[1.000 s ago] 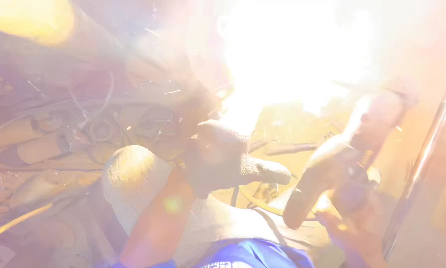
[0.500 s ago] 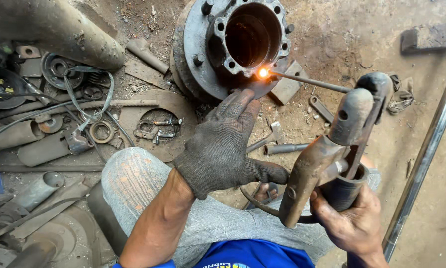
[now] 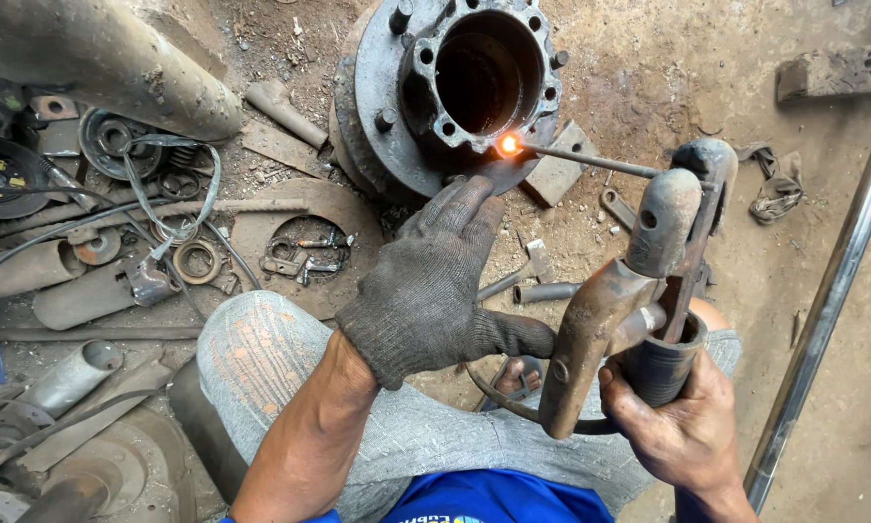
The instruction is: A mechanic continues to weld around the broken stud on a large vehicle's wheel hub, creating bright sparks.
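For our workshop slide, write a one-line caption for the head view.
Right hand holds an electrode holder, its rod tip glowing against a wheel hub; gloved left hand hovers flat nearby.

Upper left: a thick, dirt-caked pipe (image 3: 106,58) lies across the corner.
Left floor: scrap rings (image 3: 198,261), a pulley wheel (image 3: 0,174) and loose cables (image 3: 164,184).
Right edge: 1 shiny metal pole (image 3: 833,291) runs diagonally.
Top right: a rusty block (image 3: 833,73) on bare dirt.
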